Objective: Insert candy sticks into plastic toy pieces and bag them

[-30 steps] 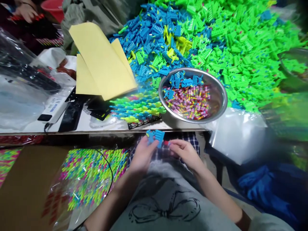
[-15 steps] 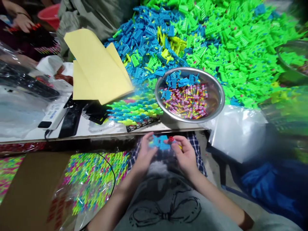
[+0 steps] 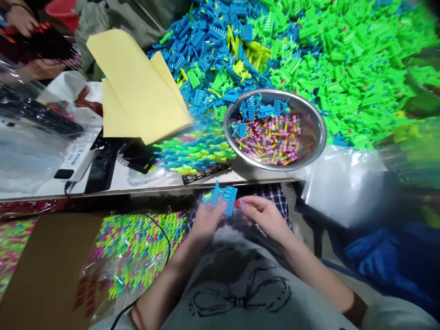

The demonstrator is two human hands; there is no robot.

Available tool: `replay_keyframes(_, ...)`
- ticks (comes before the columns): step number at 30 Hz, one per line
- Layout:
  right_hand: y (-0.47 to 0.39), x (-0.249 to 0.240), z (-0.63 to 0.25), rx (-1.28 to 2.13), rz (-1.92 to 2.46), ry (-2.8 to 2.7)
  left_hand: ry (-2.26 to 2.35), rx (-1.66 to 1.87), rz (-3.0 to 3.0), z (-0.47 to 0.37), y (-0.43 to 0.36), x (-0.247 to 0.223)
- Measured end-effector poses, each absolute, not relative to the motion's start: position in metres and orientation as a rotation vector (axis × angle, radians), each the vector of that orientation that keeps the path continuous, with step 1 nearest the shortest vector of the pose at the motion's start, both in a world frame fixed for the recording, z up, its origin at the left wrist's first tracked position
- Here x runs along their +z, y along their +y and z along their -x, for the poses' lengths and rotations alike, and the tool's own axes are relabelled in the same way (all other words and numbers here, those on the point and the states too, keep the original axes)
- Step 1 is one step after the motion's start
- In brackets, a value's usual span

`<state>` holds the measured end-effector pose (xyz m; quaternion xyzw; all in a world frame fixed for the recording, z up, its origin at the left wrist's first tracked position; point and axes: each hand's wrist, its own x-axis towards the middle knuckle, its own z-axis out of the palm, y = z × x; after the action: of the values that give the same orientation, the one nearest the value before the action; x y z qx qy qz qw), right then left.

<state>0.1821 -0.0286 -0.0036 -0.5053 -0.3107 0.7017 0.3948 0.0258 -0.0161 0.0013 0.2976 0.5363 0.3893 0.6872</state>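
Over my lap, my left hand (image 3: 206, 220) is closed around one side of a blue plastic toy piece (image 3: 229, 200), which has a slatted flat part and thin prongs. A small red-and-yellow tube (image 3: 238, 203) is pinched in the fingers of my right hand (image 3: 264, 214), its red end against or very close to the blue piece's right edge. Whether it is inserted I cannot tell. Beyond my hands, on the table, a steel bowl (image 3: 313, 153) contains many small pink, red and yellow tubes (image 3: 275, 142) and several blue toy pieces (image 3: 252, 110).
Green toy pieces (image 3: 364, 78) and blue ones are heaped behind the bowl. Left of it lie stacked colourful pieces (image 3: 195, 151), yellow sheets (image 3: 137, 91) and a power strip (image 3: 77, 158). Below are a carton (image 3: 44, 261) and bagged pieces (image 3: 137, 247). Another person's hand (image 3: 20, 20) shows far left.
The blue toy piece has been turned so its slatted part stands more upright. My right hand has brought the small tube a little left against or near its edge. The view has shifted slightly.
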Motion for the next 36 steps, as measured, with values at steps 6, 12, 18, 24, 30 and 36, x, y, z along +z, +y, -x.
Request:
replay_keyframes(6, -0.032, -0.006, -0.178, 1.931, 1.063, -0.582, 1.194, 0.819, -0.792, -0.022, -0.016, -0.007)
replay_keyframes(12, -0.034, -0.006, -0.18, 1.853, 1.081, -0.668, 1.15, 0.741, -0.856, -0.022, -0.013, -0.007)
replay_keyframes(18, -0.038, 0.008, -0.188, 1.375, 1.287, -1.176, 1.225, 0.771, -0.868, -0.03, -0.013, 0.003)
replay_keyframes(24, -0.035, 0.009, -0.193, 1.242, 1.355, -1.341, 1.314, 0.787, -0.864, -0.039, -0.015, 0.015)
replay_keyframes(30, -0.026, 0.005, -0.195, 1.34, 1.362, -1.5, 1.293, 0.716, -0.937, -0.03, -0.012, -0.002)
replay_keyframes(36, -0.021, -0.006, -0.189, 1.382, 1.352, -1.515, 1.346, 0.629, -0.884, -0.015, -0.002, -0.013)
